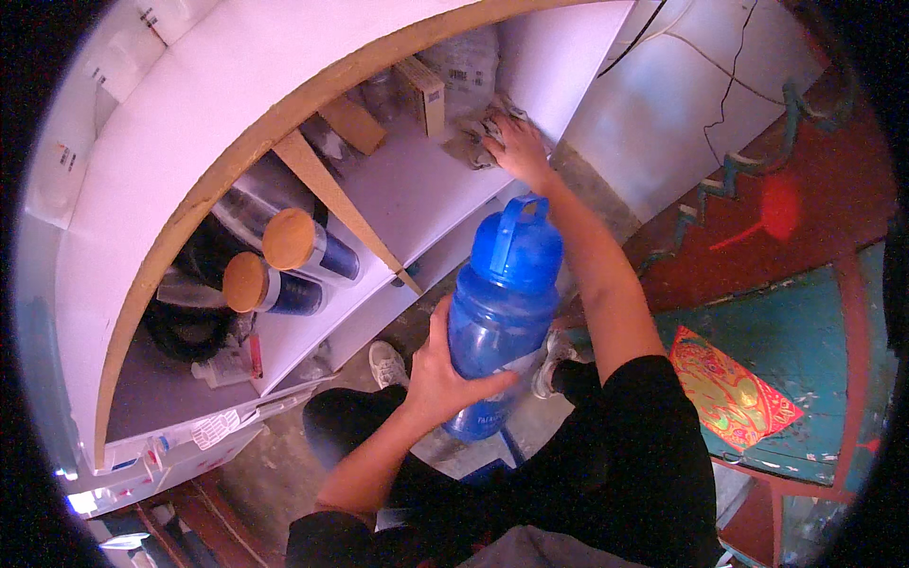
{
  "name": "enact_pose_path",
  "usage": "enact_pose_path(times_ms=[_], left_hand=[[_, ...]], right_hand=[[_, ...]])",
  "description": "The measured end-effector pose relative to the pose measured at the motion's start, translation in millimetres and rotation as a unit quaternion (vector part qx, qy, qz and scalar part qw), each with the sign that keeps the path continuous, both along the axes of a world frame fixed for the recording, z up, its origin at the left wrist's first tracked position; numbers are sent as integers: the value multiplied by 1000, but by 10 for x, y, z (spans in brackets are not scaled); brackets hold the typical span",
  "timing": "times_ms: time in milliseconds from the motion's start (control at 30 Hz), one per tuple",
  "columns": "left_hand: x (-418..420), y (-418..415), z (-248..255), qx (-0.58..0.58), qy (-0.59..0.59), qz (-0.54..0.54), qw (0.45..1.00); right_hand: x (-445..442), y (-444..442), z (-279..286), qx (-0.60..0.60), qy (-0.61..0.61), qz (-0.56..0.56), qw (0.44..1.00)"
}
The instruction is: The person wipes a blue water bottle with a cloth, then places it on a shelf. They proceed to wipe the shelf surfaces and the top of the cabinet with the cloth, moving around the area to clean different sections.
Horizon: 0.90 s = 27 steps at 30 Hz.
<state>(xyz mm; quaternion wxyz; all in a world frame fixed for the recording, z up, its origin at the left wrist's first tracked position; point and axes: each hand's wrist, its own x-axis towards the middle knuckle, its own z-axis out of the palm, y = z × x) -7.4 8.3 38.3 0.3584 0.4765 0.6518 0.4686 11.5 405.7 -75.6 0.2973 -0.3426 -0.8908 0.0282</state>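
My left hand (444, 376) grips a large blue plastic water bottle (501, 319) by its lower body; the bottle has a blue cap with a loop handle. My right hand (522, 145) presses on a crumpled grey-brown cloth (472, 142) inside the right compartment of a white shelf (390, 206). Just behind the cloth are a clear plastic bag (458, 64) and a narrow cardboard box (426, 92).
Left of a slanting divider (341, 206) lie two canisters with orange-brown ends (290, 239), a black coil (184, 334) and a clear plastic packet (224, 366). A red-and-gold paper decoration (735, 390) is on the green wooden furniture (795, 319) at right. Cables hang at upper right.
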Motion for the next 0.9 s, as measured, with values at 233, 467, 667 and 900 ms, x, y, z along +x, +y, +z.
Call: enact_pose_path(times_ms=[233, 467, 667, 900], left_hand=[[-17, -54, 86, 0, 20, 17, 1000], [37, -59, 118, 41, 4, 13, 999], [40, -96, 85, 53, 15, 25, 998], [14, -84, 74, 16, 26, 21, 999]], right_hand=[[350, -212, -106, 34, 39, -19, 998], [433, -499, -171, -15, -95, 42, 994], [103, -848, -12, 14, -42, 88, 995], [-285, -461, 78, 58, -65, 51, 995]])
